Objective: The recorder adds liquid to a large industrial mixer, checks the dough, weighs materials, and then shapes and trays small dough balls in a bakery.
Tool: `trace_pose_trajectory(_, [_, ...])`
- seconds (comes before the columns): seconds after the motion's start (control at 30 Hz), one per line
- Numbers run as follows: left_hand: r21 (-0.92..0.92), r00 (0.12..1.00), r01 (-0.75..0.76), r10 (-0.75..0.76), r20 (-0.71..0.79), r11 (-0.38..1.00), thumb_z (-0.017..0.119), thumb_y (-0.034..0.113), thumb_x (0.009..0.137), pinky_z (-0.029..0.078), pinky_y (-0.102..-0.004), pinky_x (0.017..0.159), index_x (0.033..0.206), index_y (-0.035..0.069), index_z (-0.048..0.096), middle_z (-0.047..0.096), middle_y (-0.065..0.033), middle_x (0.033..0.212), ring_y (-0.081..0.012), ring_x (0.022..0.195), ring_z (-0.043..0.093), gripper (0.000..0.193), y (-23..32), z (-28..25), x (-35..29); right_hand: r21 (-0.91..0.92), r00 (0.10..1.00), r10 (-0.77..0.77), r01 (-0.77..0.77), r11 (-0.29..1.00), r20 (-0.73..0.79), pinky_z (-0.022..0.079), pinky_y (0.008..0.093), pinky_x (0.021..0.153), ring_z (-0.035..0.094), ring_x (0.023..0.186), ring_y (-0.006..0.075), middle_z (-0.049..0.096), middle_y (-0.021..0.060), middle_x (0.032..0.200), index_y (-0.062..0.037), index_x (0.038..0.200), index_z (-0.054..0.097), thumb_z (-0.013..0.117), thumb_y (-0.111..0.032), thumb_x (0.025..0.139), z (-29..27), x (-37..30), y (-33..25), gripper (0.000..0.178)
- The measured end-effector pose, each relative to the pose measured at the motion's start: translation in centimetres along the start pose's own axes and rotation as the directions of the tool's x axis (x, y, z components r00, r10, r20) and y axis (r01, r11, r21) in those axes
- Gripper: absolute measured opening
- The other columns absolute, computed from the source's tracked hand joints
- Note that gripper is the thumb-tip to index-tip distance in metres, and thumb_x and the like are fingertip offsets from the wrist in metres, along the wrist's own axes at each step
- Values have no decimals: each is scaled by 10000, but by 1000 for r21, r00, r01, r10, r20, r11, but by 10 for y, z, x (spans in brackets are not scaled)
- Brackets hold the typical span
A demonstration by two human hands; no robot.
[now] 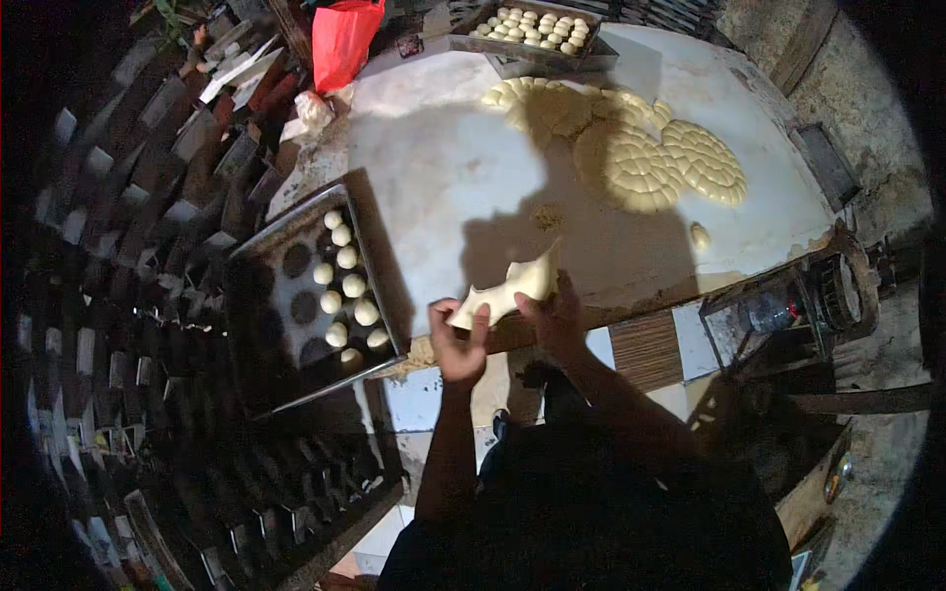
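A flattened, ragged-edged piece of pale dough (pixel 512 289) is stretched between my two hands, above the table's near edge. My left hand (pixel 459 347) pinches its left end with the thumb on top. My right hand (pixel 559 320) grips the right end, its fingers partly hidden behind the dough. Beyond them, a small brown crumbly patch (pixel 546 217) lies on the table. Coils of cut dough pieces (pixel 642 169) sit farther back to the right, and one loose dough piece (pixel 700 235) lies apart nearer the right edge.
Left of my hands, a dark metal tray (pixel 377 266) holds several round dough balls (pixel 354 285). At the back stands another tray (pixel 463 41) full of dough balls. A red plastic bag (pixel 344 44) is at the far left of the pale tabletop (pixel 434 148). Stacked wood or bricks (pixel 158 207) fill the left.
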State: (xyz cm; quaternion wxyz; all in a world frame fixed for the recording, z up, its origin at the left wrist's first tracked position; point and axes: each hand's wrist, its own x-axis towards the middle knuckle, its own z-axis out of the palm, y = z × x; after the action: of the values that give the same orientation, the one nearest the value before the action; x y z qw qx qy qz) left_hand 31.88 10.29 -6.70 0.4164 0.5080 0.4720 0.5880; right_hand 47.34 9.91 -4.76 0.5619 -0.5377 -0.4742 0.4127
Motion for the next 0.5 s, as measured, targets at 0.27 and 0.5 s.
trace_pose_trajectory(0.27, [-412, 979, -4, -81, -188, 911, 553, 76, 881, 480, -288, 622, 1107, 93, 385, 547, -74, 895, -187, 812, 567, 282, -80, -28, 23, 325, 896, 54, 104, 940, -442, 516, 372, 670, 573, 822, 242, 524, 153, 1065, -68, 1216, 414, 584, -108, 852, -139, 43, 59, 404])
trace_pose_trajectory(0.5, [901, 918, -394, 26, 396, 184, 707, 329, 693, 387, -446, 779, 1046, 23, 554, 513, -164, 1129, -283, 926, 487, 492, -122, -3, 96, -757, 852, -245, 523, 392, 463, 289, 600, 905, 443, 1008, 464, 486, 271, 1008, 18, 974, 530, 550, -290, 818, -243, 81, 130, 346])
